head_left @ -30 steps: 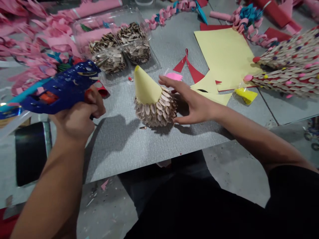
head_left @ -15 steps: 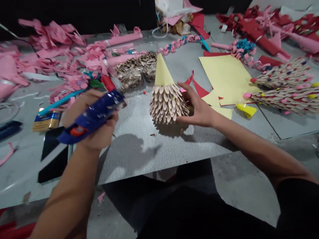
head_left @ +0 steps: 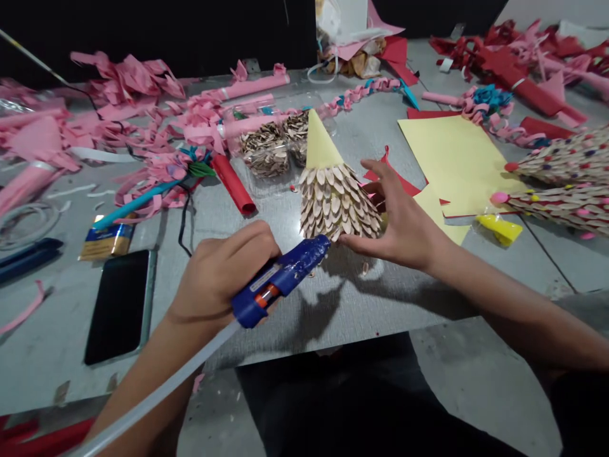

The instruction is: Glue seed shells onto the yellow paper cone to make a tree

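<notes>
Gripping a blue glue gun (head_left: 295, 266) in our left hand (head_left: 223, 266), we are pointing its nozzle (head_left: 325, 241) at the scale-covered cone (head_left: 335, 206) near the surface's (head_left: 216, 212) front edge, risking a burn because our right thumb is resting just beside it. Whether our right hand's (head_left: 409, 228) grip is closing on anything, we cannot tell. Pink scraps (head_left: 130, 82) are crowding the far left corner; grey floor (head_left: 457, 362) is showing below.

Grey table (head_left: 419, 317), seemingly concrete floor (head_left: 461, 368)
</notes>
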Available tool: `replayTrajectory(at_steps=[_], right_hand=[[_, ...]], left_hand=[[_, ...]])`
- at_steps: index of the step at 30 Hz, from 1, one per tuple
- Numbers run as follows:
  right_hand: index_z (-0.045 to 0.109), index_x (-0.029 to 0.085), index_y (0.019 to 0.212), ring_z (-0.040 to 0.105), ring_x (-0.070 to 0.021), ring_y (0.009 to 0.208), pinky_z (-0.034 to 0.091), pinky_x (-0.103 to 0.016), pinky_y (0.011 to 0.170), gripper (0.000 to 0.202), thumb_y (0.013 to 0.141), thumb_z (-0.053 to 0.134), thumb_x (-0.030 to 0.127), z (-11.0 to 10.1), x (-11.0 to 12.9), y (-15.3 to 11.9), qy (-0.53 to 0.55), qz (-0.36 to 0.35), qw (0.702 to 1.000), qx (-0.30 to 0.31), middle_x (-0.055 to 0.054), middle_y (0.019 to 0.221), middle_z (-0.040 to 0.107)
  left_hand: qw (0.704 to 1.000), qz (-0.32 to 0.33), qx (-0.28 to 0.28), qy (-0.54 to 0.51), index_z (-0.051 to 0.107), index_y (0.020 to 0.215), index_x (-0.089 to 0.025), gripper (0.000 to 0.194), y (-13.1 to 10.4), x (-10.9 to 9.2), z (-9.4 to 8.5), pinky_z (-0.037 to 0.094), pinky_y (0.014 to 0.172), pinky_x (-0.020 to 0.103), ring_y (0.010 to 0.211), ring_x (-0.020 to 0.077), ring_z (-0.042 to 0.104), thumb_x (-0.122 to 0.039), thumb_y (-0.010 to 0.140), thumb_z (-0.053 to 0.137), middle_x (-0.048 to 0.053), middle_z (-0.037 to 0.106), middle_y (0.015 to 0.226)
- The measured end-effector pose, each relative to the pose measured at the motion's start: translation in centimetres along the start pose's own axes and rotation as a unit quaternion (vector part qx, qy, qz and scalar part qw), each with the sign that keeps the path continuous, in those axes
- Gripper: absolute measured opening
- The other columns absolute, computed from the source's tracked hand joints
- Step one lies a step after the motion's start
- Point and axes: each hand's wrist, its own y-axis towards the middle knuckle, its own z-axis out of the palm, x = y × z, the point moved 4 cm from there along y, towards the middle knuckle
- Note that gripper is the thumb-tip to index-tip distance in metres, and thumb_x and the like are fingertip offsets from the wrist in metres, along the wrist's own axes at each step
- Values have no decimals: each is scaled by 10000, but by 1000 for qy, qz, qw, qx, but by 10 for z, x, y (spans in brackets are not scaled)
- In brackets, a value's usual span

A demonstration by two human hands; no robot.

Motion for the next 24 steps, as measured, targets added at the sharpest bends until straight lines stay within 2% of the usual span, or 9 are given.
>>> replayTrajectory(at_steps=[3, 10, 16, 20, 24], right_hand=[[342, 310, 1762, 753, -437, 1218, 672, -711, 1050, 1268, 768, 1001, 738, -1, 2, -2, -7, 2, 1000, -7, -171, 1412, 706], [352, 318, 1749, 742, -468, 1289, 675, -741, 1060, 1220, 796, 984, 746, -3, 7, -2, -7, -5, 1000, -5, -176, 1490, 675], [399, 276, 1703, 749, -447, 1255, 687, -694, 1050, 1175, 795, 997, 723, -5, 14, -3, -11, -6, 1000, -13, -196, 1503, 666], [384, 317, 1708, 749, -449, 1284, 677, -687, 1075, 1170, 797, 1000, 716, -5, 14, -3, -16, -9, 1000, -6, -181, 1550, 651], [368, 305, 1710, 757, -445, 1267, 674, -675, 1062, 1183, 800, 995, 726, -5, 12, -3, -17, 3, 1000, 3, -171, 1457, 699]], left_hand=[[997, 53, 48, 33, 493, 985, -291, 164, 1, -4, 4, 359, 459, 319, 561, 159, 528, -267, 978, 655, -17, 575, 860], [996, 43, 39, 64, 439, 961, -294, 189, 2, -6, 9, 327, 432, 324, 510, 164, 485, -227, 989, 613, -23, 558, 831], [997, 43, 37, 58, 400, 923, -288, 230, 2, -10, 11, 252, 423, 325, 484, 147, 382, -172, 1016, 576, -38, 500, 791], [992, 47, 47, 111, 395, 941, -293, 191, 0, -12, 11, 299, 453, 327, 535, 160, 425, -221, 966, 570, -39, 477, 807], [985, 49, 58, 153, 379, 958, -297, 199, -1, -12, 12, 340, 499, 334, 578, 171, 439, -231, 901, 558, -41, 458, 815]])
